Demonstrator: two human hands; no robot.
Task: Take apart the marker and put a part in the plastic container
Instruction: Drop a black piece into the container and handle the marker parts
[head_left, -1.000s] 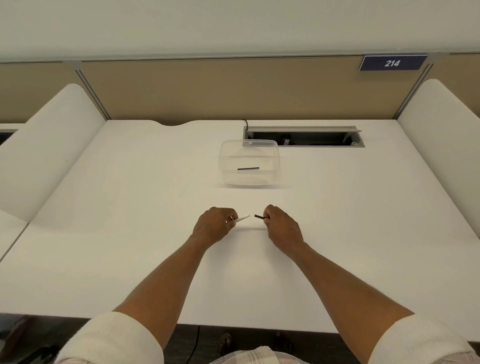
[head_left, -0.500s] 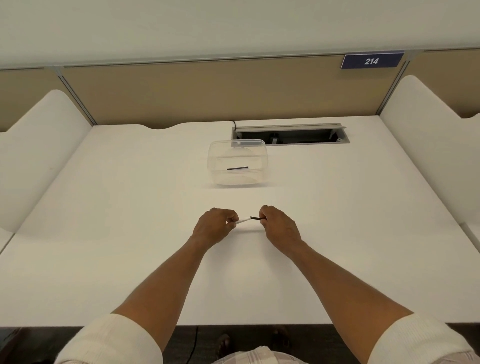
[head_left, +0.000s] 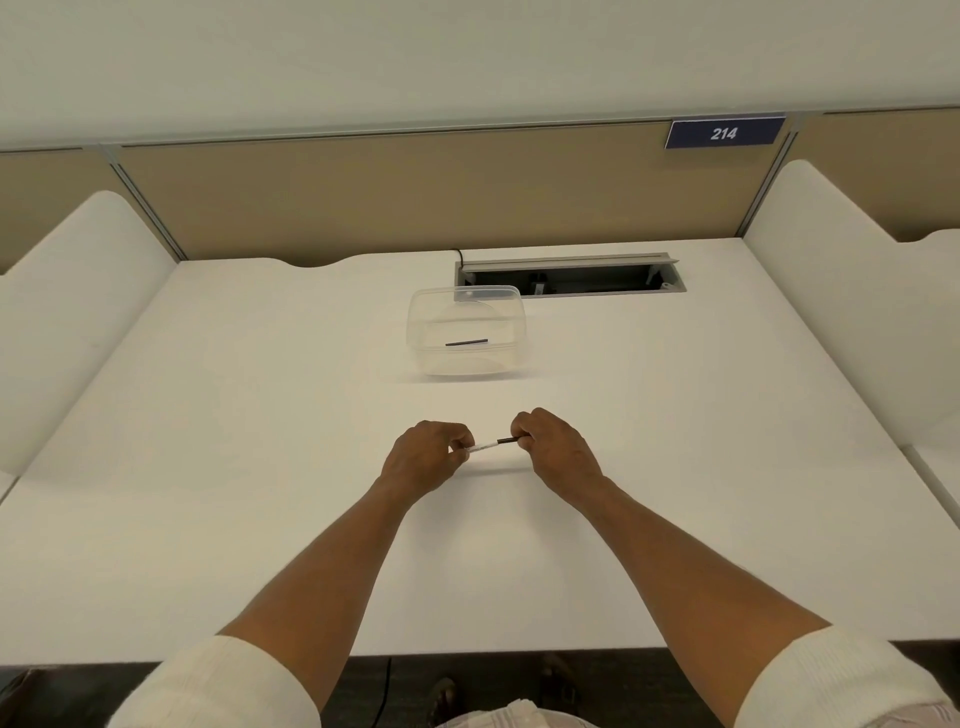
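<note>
Now left hand (head_left: 426, 460) and right hand (head_left: 553, 447) pinch the marker (head_left: 491, 444) level, lying left-right.

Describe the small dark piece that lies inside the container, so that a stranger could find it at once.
On the white desk, just before the open cable hatch at the back, stands a clear plastic container. On its bottom lies a short dark stick. It is the only thing inside, and no hand touches it, unlike the marker held nearer the person.

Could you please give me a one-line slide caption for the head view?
Both hands, left hand and right hand, hold a marker before a plastic container.
</note>
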